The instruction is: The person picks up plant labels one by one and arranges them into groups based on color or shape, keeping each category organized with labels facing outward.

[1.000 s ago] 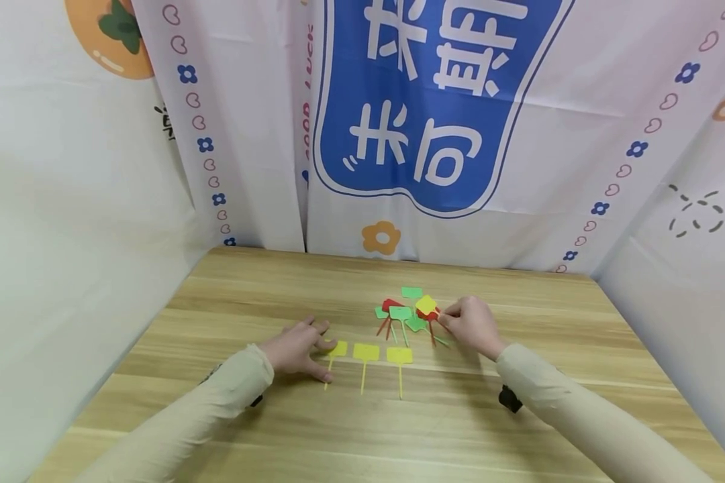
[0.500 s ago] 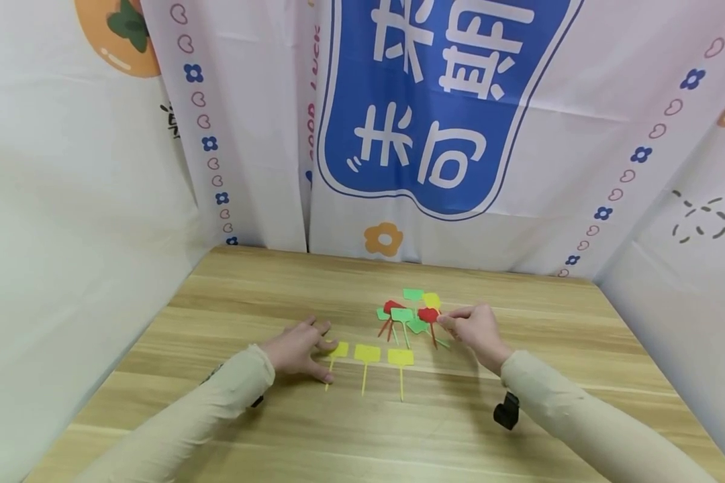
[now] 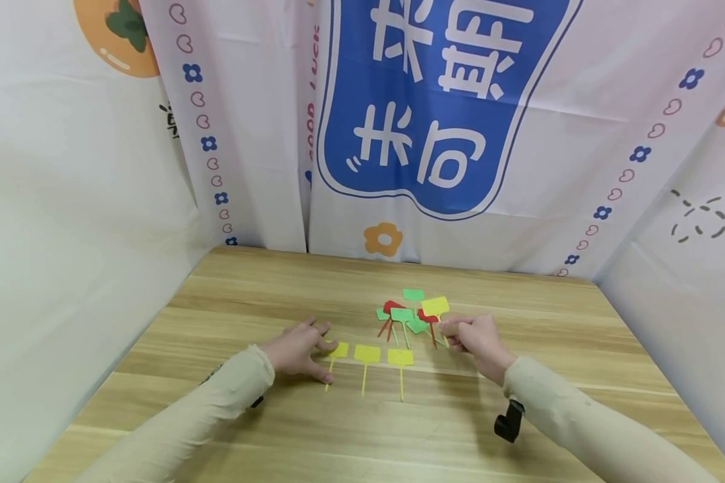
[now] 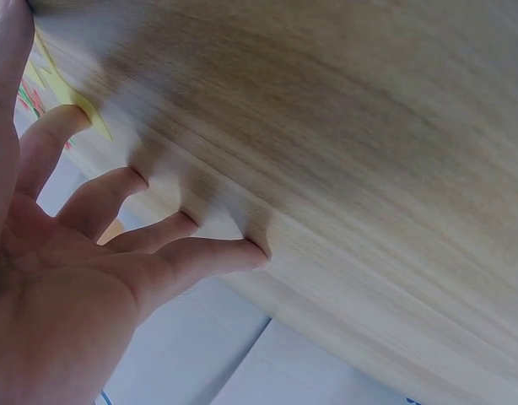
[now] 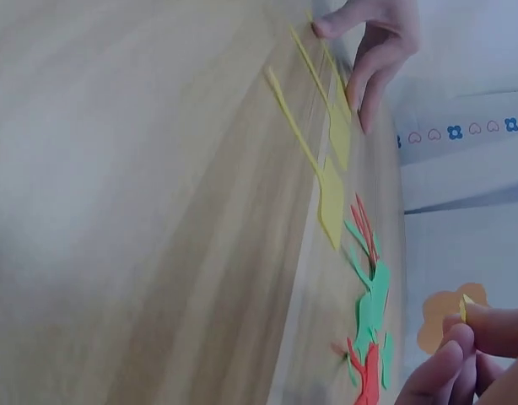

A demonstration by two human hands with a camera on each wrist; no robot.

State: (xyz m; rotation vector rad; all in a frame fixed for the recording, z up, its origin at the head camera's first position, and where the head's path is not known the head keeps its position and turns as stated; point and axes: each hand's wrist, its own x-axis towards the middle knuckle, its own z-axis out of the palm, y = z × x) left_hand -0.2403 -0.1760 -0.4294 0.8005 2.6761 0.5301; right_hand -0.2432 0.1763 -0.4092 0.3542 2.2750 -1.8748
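My right hand (image 3: 478,341) pinches the thin stem of a yellow plant label (image 3: 435,306) between thumb and fingertips, its flat head over the right side of the pile. In the right wrist view only a sliver of this label (image 5: 463,310) shows between the fingers. Three yellow labels lie in a row, stems toward the person: a left one (image 3: 340,349), a middle one (image 3: 367,353) and a right one (image 3: 401,357). With fingers spread, my left hand (image 3: 295,347) rests on the table, its index fingertip touching the left label's head, seen as yellow plastic (image 4: 69,94) in the left wrist view.
Behind the row lies a loose pile of red labels (image 3: 393,306) and green labels (image 3: 401,314), overlapping. One green label (image 3: 413,294) sits at the pile's far side. The wooden table (image 3: 266,436) meets printed cloth walls (image 3: 260,168) at the back and sides.
My right hand has drawn the pinched yellow label slightly nearer and turned it, so its head now stands upright above the stem. The left hand and the row stay as they were.
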